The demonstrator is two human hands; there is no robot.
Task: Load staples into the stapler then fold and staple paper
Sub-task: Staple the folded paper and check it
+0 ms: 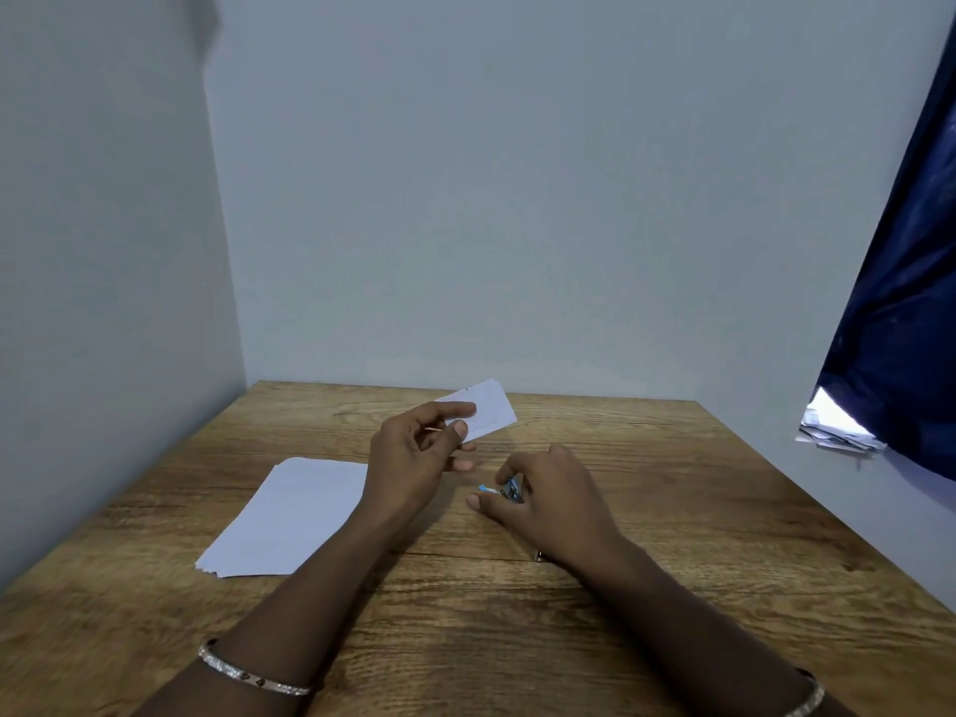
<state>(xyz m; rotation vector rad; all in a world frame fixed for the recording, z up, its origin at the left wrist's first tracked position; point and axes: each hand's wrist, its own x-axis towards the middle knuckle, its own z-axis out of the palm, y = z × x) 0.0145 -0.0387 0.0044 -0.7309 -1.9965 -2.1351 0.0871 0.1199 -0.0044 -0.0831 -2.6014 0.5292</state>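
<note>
My left hand (414, 452) holds a small folded piece of white paper (489, 408) between thumb and fingers, lifted above the middle of the wooden table (672, 509). Just to its right, my right hand (548, 501) rests low on the table and is closed on a small blue stapler (504, 490). Only the stapler's blue and metal front end shows between the fingers; the rest is hidden under the hand. The two hands are a short gap apart.
A stack of white paper sheets (289, 514) lies flat on the table to the left of my left forearm. Grey walls close the table at the back and left. A dark blue curtain (900, 302) hangs at the right, with papers (833, 432) beneath it.
</note>
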